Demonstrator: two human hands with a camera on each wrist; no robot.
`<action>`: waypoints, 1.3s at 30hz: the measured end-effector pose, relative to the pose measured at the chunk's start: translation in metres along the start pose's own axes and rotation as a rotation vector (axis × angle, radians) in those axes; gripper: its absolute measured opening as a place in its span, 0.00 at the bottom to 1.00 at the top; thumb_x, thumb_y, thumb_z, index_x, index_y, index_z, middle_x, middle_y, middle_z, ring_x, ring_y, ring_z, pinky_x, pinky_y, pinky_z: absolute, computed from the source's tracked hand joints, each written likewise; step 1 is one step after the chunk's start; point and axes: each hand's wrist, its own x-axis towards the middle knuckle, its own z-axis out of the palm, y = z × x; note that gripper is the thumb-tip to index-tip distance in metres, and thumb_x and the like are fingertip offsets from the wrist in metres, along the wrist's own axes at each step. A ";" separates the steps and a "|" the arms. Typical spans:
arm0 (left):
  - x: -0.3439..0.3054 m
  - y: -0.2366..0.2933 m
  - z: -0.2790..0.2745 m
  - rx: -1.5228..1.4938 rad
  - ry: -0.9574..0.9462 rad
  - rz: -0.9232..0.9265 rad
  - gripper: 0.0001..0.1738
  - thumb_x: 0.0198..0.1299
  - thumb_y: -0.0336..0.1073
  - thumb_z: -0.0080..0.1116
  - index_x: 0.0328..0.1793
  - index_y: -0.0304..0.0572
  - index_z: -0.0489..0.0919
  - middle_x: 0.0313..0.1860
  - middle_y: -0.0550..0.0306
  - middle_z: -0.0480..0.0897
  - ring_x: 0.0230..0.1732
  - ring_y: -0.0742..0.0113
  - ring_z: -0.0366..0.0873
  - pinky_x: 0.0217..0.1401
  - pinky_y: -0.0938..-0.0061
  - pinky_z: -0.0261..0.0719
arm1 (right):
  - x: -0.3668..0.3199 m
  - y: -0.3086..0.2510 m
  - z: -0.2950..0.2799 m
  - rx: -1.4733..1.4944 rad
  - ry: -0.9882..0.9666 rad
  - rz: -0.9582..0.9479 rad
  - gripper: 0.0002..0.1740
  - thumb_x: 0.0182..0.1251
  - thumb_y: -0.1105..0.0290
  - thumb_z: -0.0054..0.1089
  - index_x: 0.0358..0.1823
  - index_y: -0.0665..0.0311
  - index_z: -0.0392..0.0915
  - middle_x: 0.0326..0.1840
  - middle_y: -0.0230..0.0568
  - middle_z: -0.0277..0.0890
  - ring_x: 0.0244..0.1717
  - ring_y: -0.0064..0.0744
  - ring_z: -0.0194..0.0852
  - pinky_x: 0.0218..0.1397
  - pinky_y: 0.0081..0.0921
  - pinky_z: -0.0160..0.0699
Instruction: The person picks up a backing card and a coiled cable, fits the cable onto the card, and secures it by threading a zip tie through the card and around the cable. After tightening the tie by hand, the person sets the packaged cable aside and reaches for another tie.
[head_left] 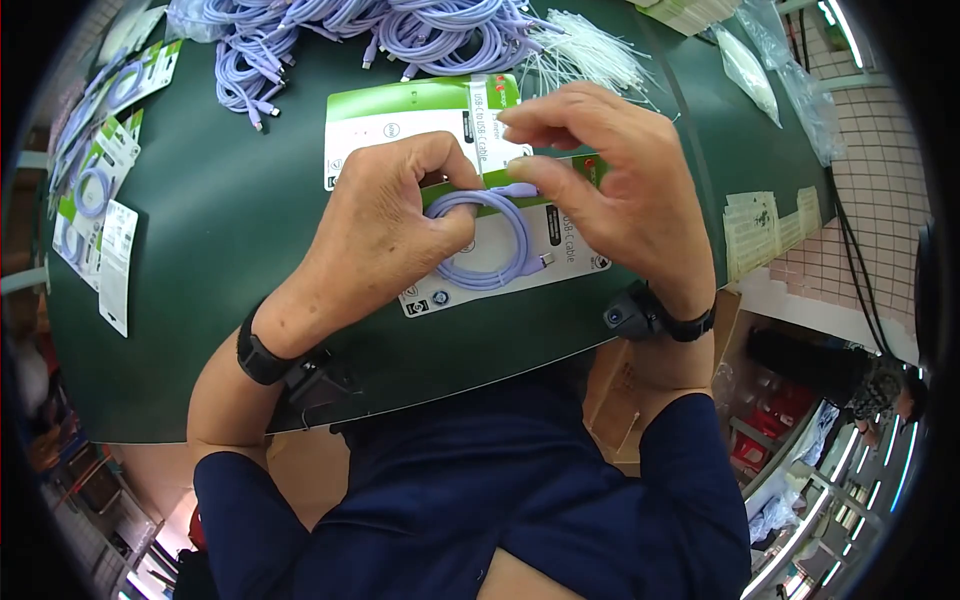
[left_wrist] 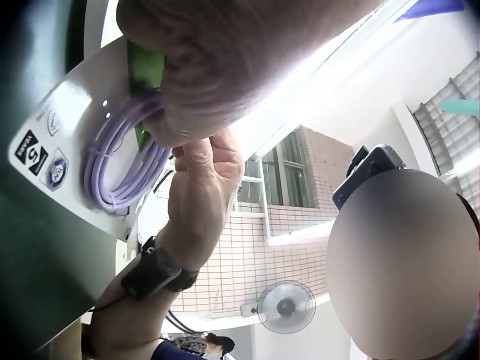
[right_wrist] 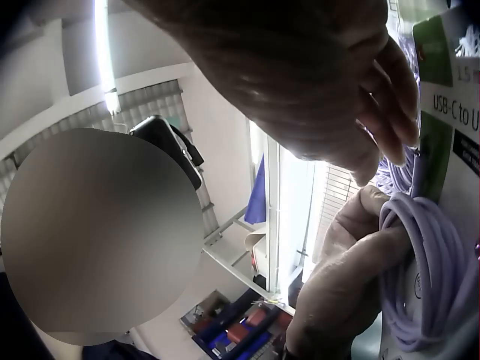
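Observation:
A coiled lilac USB-C cable (head_left: 522, 240) lies over a green-and-white packaging card (head_left: 590, 258) near the table's front. My left hand (head_left: 375, 210) pinches the coil at its left side, thumb inside the loop, as the right wrist view also shows the coil (right_wrist: 435, 277). One cable plug (head_left: 518, 190) points right at the top of the coil; the other plug (head_left: 541, 263) sticks out lower right. Just above the upper plug, my right hand (head_left: 635, 185) is held with thumb and fingers apart, thumb tip right by the plug. Behind lies a second card (head_left: 350, 130).
Coiled lilac cables (head_left: 440, 40) pile up at the back, beside a bundle of white ties (head_left: 585, 55). Cards with cables attached (head_left: 95, 190) stack at the left. A paper sheet (head_left: 750, 235) and clear plastic bags (head_left: 745, 75) sit at the right edge.

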 end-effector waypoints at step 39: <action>0.005 -0.015 0.008 -0.011 0.088 0.115 0.08 0.50 0.22 0.63 0.38 0.30 0.83 0.31 0.52 0.87 0.31 0.67 0.81 0.37 0.69 0.79 | 0.010 0.024 0.056 -0.064 0.219 -0.129 0.07 0.68 0.75 0.72 0.40 0.63 0.80 0.34 0.41 0.83 0.32 0.45 0.86 0.32 0.35 0.84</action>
